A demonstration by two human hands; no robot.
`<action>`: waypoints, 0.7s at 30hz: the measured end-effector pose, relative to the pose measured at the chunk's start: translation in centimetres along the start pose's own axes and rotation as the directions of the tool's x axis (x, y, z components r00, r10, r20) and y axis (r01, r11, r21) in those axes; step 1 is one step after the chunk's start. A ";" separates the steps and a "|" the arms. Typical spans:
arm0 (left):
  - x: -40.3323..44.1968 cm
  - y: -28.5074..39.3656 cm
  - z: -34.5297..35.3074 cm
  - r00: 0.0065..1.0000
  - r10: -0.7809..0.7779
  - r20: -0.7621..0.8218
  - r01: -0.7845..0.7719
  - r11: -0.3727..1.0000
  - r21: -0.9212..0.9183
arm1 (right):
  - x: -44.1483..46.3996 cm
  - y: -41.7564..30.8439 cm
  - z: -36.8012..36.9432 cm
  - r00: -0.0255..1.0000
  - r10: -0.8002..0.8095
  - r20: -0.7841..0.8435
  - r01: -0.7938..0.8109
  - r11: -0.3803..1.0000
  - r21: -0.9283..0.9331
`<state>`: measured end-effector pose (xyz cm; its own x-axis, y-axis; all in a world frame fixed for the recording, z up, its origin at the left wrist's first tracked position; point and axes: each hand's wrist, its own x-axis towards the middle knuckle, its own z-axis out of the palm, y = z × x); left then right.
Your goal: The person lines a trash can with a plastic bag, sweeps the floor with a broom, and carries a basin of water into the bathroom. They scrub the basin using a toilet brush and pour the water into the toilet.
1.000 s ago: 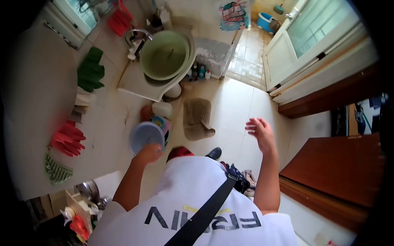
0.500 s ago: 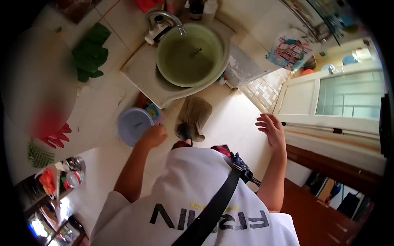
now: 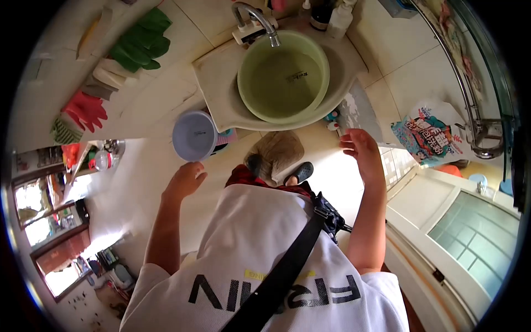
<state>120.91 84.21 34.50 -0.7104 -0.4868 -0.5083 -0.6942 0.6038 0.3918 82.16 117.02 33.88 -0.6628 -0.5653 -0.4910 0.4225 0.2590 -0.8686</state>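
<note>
A round green basin [image 3: 271,94] sits in the white sink [image 3: 218,97], under the curved metal faucet [image 3: 271,32]. My left hand [image 3: 186,180] hangs just below a light blue bucket [image 3: 194,135], apart from it, with its fingers loosely bent and nothing visible in them. On the other side, my right hand [image 3: 360,148] is raised in front of the sink's right part. Its fingers are apart and hold nothing. Dark lettering shows on the bottom of the basin.
Green gloves [image 3: 141,41] and pink gloves [image 3: 86,110] hang on the left wall. A brown mat [image 3: 282,152] lies below the sink. At the right are a printed plastic bag [image 3: 427,135], a metal rail and a white door [image 3: 442,221]. Bottles [image 3: 339,21] stand behind the sink.
The view has turned and moved closer to the sink, so the basin shows lower and larger than a second ago. My left hand has moved from over the blue bucket to below it.
</note>
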 end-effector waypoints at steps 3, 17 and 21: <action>-3.1 1.2 1.8 0.989 -0.138 0.061 0.136 0.990 0.036 | 2.0 -1.0 -2.3 0.999 -0.020 0.045 0.019 1.000 0.013; -6.7 7.2 7.1 0.962 -0.269 -0.047 0.268 0.963 -0.037 | 3.9 -2.2 -2.4 0.975 0.047 0.219 -0.032 0.997 -0.071; -6.9 8.3 7.5 0.966 -0.251 -0.053 0.248 0.967 -0.064 | 5.6 -2.5 -2.2 0.974 0.023 0.227 -0.003 0.996 -0.086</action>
<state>120.89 97.36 35.49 -0.5183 -0.6557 -0.5490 -0.8545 0.4229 0.3017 76.02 114.92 33.13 -0.4954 -0.7223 -0.4826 0.3703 0.3270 -0.8695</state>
